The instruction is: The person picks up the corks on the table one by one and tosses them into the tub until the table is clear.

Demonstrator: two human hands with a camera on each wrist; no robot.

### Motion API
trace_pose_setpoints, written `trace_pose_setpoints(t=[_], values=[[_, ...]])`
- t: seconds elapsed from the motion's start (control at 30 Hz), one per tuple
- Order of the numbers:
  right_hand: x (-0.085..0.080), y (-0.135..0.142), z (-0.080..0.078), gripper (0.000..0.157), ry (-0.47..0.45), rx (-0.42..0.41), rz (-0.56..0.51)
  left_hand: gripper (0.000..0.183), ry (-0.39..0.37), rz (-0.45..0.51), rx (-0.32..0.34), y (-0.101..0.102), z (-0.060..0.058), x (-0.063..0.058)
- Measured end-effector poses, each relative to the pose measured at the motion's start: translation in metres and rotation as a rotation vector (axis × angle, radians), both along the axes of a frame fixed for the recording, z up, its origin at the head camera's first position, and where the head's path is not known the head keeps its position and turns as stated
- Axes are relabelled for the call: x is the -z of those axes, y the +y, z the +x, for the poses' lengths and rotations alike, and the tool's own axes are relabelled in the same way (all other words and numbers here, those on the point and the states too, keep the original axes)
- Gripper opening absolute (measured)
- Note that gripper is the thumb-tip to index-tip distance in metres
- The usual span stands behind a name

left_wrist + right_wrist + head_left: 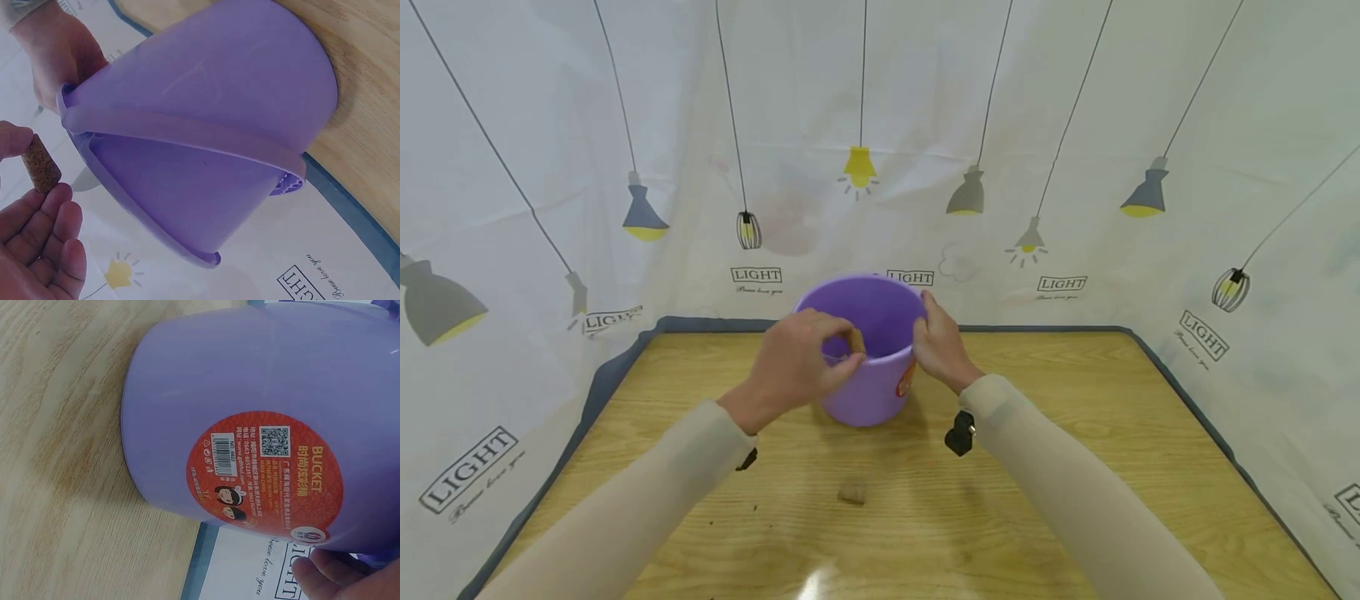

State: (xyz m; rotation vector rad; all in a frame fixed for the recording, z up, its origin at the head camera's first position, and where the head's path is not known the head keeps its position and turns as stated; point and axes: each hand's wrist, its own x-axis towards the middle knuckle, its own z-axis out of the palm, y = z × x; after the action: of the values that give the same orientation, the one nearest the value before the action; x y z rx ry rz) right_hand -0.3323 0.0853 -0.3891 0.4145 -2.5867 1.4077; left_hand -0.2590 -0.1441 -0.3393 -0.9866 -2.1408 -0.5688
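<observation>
A purple bucket stands on the wooden table, its handle hanging down along one side. Between thumb and fingertips my left hand pinches a cork, held over the near left part of the bucket's rim. My right hand grips the rim at the right, fingers on the outer wall near a round red label. Another cork lies on the table in front of the bucket.
A wooden table with a dark blue border lies below. A pale cloth printed with lamps rises behind it and on both sides. Small dark crumbs lie on the table toward the left.
</observation>
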Motion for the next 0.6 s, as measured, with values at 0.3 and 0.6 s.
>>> trace_pose_setpoints(t=[0.3, 0.6], values=[[-0.002, 0.0, 0.001, 0.061, -0.003, -0.009, 0.003, 0.01, -0.09, -0.01, -0.097, -0.002, -0.01, -0.005], [0.0, 0.0, -0.001, 0.061, 0.019, -0.002, 0.011, 0.01, -0.191, -0.045, -0.224, 0.001, -0.019, -0.008]])
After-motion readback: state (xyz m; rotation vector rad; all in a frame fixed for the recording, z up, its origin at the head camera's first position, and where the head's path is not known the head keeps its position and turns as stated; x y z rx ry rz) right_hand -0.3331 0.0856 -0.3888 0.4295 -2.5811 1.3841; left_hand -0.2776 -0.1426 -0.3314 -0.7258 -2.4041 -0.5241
